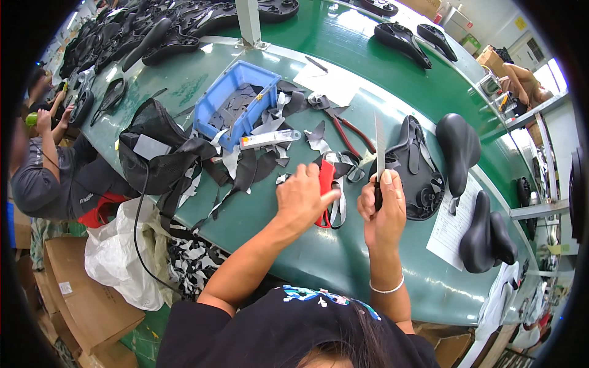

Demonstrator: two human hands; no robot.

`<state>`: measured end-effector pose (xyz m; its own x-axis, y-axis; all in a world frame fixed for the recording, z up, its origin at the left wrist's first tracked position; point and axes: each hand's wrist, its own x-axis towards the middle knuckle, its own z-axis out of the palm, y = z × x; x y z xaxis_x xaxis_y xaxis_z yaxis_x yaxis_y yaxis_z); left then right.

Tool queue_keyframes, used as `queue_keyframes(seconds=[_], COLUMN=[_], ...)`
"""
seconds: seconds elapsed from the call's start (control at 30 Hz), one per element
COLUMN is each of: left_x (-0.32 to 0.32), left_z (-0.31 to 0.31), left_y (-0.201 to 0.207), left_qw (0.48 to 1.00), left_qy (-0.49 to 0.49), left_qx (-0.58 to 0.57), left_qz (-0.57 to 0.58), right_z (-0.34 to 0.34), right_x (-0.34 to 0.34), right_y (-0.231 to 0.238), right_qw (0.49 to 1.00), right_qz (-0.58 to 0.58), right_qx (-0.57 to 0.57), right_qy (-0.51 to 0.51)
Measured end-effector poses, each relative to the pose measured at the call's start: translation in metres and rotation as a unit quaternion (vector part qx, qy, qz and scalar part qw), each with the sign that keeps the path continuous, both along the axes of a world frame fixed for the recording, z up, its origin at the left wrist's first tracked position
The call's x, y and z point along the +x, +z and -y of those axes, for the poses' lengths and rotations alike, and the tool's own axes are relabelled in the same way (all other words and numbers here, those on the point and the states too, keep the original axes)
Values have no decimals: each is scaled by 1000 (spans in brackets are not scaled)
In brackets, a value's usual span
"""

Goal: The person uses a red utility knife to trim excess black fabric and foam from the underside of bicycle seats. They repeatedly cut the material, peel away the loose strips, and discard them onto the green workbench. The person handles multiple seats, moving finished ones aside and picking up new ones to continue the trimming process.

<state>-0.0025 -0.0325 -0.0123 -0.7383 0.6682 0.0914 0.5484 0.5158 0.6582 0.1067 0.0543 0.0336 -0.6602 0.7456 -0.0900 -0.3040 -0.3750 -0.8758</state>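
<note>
My right hand [384, 205] is closed round the dark handle of a knife [380, 141], whose long narrow grey blade points up and away from me. Over the green table, my left hand [299, 195] has its thumb stretched out to the right, against or just above a red-handled tool [327, 181]; whether they touch I cannot tell. Just beyond the knife lies a black bicycle saddle [423, 193], underside up. Pliers with red handles [350, 135] rest among dark and pale scraps [248, 168] of cut material.
Left of centre stand a blue bin [202, 116] holding grey pieces and a black bag [153, 144]. Finished-looking saddles [458, 147] and a paper sheet [443, 239] lie at right. Saddle shells [116, 43] pile up far left. A co-worker [55, 165] sits at left.
</note>
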Motion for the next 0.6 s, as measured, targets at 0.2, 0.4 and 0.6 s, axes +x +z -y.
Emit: queue_keyframes(seconds=[0.2, 0.4, 0.6], left_x=[-27, -30, -26], left_z=[0, 9, 10], left_y=[-5, 28, 40], left_qw=[918, 724, 709], left_qy=[-40, 55, 72], left_qx=[69, 469, 511], left_qz=[388, 503, 480], right_z=[7, 23, 29], right_x=[22, 51, 59], right_y=[-1, -2, -1], right_qw=[999, 948, 924], right_qz=[38, 205, 242], right_qx=[23, 207, 264], right_qy=[6, 129, 137])
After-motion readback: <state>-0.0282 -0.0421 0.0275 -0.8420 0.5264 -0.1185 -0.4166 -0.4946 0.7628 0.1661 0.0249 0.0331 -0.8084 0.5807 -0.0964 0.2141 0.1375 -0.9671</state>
